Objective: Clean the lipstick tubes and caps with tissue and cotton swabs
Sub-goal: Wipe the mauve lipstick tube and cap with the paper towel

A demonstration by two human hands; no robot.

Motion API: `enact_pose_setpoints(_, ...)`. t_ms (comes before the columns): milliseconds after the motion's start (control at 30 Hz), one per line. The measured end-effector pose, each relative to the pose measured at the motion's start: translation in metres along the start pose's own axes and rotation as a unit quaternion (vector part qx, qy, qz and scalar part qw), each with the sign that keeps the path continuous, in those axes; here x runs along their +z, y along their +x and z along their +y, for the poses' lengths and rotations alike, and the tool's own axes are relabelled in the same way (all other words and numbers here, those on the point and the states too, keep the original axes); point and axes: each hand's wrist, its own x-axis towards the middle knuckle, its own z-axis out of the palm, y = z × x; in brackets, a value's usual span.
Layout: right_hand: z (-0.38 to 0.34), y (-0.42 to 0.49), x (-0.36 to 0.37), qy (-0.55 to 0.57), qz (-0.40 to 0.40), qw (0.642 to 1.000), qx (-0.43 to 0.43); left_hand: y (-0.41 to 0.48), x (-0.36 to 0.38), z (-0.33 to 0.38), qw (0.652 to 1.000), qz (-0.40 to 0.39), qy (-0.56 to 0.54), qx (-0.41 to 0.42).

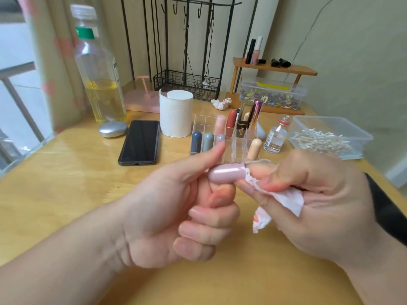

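Pinches a pale mauve lipstick tube (pixel 226 173) between thumb and forefinger of the left hand (pixel 176 208), the other three fingers curled into the palm. Holds it lying level, rounded end to the left, in the air above the near middle of the counter (pixel 66 183). Grasps in the right hand (pixel 308 199) a white tissue (pixel 284 200) smeared red, pressed against the tube's right end, thumb on top and fingers beneath. Tube's right end hidden under those fingers. Loose tail of tissue hanging down between the two hands.

Just beyond the hands, on the counter: a clear divided organiser (pixel 202 122) with upright lipsticks, namely blue-grey, grey and lilac in the near left cells, pink and red farther back, beige at the near right.

Left of the organiser: a white tissue roll (pixel 176 113) on end, then a dark phone (pixel 139 142) lying flat, then a silver oval case (pixel 112 129).

Far left: a tall clear bottle (pixel 99 73) partly filled with yellow liquid.

Right of the organiser: a small glass vial (pixel 276 137), and beside it an open plastic box of cotton swabs (pixel 326 137).

Far middle: a crumpled tissue (pixel 221 103).
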Motion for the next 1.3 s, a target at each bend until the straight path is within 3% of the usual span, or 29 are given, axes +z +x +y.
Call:
enact_pose_setpoints(100,0.006,-0.004,0.001,-0.020,0.003,1.000,0.012,0.002,0.003,-0.002,0.998,0.046,0.038,0.032)
enact_pose_setpoints(167,0.006,-0.005,0.001,0.067,0.008,0.994,0.082,0.005,0.007,-0.007,0.986,0.103,0.104,0.082)
enact_pose_setpoints(233,0.005,-0.004,-0.001,0.151,0.021,0.976,0.158,0.008,0.010,-0.013,0.954,0.165,0.199,0.148)
enact_pose_setpoints(267,0.005,-0.002,-0.003,0.180,0.027,0.964,0.195,0.009,0.010,-0.015,0.922,0.194,0.277,0.188)
enact_pose_setpoints(300,0.006,0.000,-0.004,0.216,0.022,0.951,0.221,0.008,0.008,-0.018,0.865,0.226,0.383,0.233)
enact_pose_setpoints(367,0.007,0.003,-0.007,0.334,-0.014,0.911,0.241,0.001,0.006,-0.019,0.669,0.275,0.623,0.300)
enact_pose_setpoints(400,0.007,0.005,-0.009,0.386,-0.028,0.888,0.247,-0.001,0.005,-0.019,0.594,0.284,0.685,0.314)
enact_pose_setpoints(433,0.007,0.006,-0.010,0.408,-0.032,0.878,0.249,-0.001,0.003,-0.019,0.569,0.285,0.700,0.323)
enact_pose_setpoints(467,0.007,0.006,-0.010,0.405,-0.030,0.880,0.246,-0.001,0.002,-0.019,0.604,0.279,0.675,0.320)
enact_pose_setpoints(567,0.003,0.003,-0.006,0.313,-0.010,0.932,0.185,0.005,0.003,-0.013,0.872,0.203,0.388,0.219)
enact_pose_setpoints(600,0.001,0.002,-0.003,0.279,-0.018,0.950,0.139,0.006,0.004,-0.010,0.929,0.164,0.292,0.160)
enact_pose_setpoints(667,0.001,-0.001,0.001,0.197,-0.031,0.978,0.062,0.003,0.002,-0.005,0.985,0.072,0.146,0.049)
enact_pose_setpoints(733,0.004,-0.005,0.001,0.095,-0.010,0.995,0.040,-0.001,0.001,-0.001,0.999,-0.001,0.050,-0.014)
enact_pose_setpoints(833,0.008,-0.008,0.000,0.042,-0.008,0.997,0.058,-0.002,0.004,0.001,0.999,0.024,0.041,-0.012)
enact_pose_setpoints(967,0.010,-0.004,-0.005,0.166,-0.061,0.965,0.195,0.005,0.012,-0.009,0.952,0.176,0.235,0.088)
enact_pose_setpoints(1100,0.012,0.002,-0.011,0.272,-0.094,0.917,0.276,0.009,0.006,-0.016,0.852,0.249,0.435,0.151)
enact_pose_setpoints(1133,0.011,0.003,-0.012,0.305,-0.094,0.904,0.284,0.008,0.004,-0.017,0.805,0.264,0.501,0.178)
enact_pose_setpoints(1200,0.009,0.006,-0.012,0.359,-0.104,0.884,0.282,0.004,0.001,-0.017,0.670,0.285,0.641,0.243)
enact_pose_setpoints(1233,0.007,0.007,-0.012,0.374,-0.109,0.878,0.277,0.003,0.001,-0.017,0.622,0.293,0.676,0.265)
enact_pose_setpoints(1267,0.007,0.005,-0.012,0.360,-0.104,0.886,0.271,0.003,-0.001,-0.017,0.611,0.294,0.680,0.277)
enact_pose_setpoints(1300,0.009,0.002,-0.013,0.314,-0.091,0.910,0.254,0.004,-0.002,-0.015,0.653,0.285,0.645,0.276)
